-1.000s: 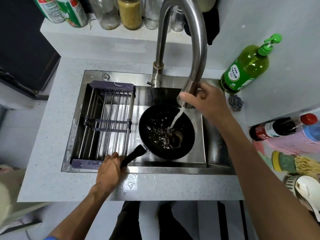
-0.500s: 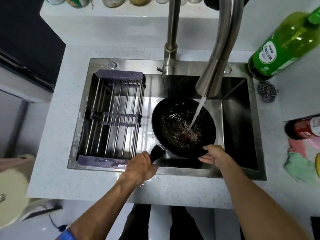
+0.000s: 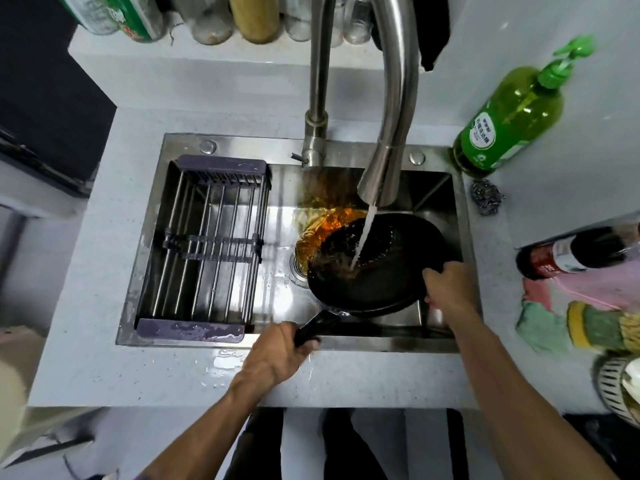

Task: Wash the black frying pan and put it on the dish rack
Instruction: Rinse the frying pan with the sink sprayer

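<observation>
1. The sink [image 3: 450, 188] is brushed steel, wet and shiny.
2. The tap [image 3: 398, 98] is smooth satin metal.
3. The frying pan [image 3: 381, 289] looks matt black (glistening where water runs).
4. The dish rack [image 3: 207, 244] has metal rods and dull purple plastic ends.
5. The surface [image 3: 104, 358] is speckled pale stone.

Frying pan [image 3: 374, 271] now tilted, spilling orange-brown water [image 3: 329, 223].

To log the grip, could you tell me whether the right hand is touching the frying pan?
Touching: the head view shows the right hand gripping the frying pan rim.
</observation>
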